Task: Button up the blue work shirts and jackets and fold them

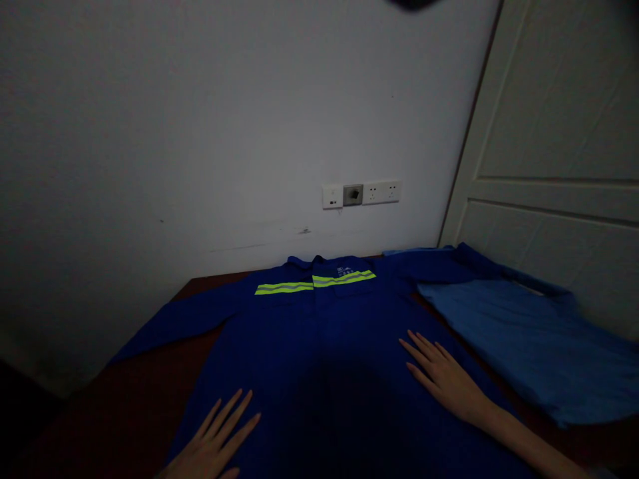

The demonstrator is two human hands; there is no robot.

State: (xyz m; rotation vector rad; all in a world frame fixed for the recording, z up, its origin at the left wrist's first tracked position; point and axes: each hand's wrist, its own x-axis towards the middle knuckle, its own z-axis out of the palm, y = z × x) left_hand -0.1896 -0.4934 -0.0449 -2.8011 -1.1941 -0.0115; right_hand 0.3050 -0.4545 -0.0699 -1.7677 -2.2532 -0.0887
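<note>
A dark blue work jacket (319, 332) lies spread out, front side up, with its collar toward the wall and both sleeves reaching outward. Across its chest runs a yellow-green and grey reflective stripe (284, 288), and small pale print sits above the stripe on the right. My left hand (212, 436) rests with fingers spread on the jacket's lower left part. Fingers also apart, my right hand (436, 372) lies flat on the jacket's right side. Neither hand grips the cloth. The jacket's lower end is in deep shadow and runs out of view.
A lighter blue garment (529, 339) lies to the right, partly under the jacket's right sleeve. Beneath is a dark reddish-brown tabletop (144, 386). Behind stands a pale wall (224, 133) with a row of sockets (382, 192); a white panelled door (554, 133) closes off the right.
</note>
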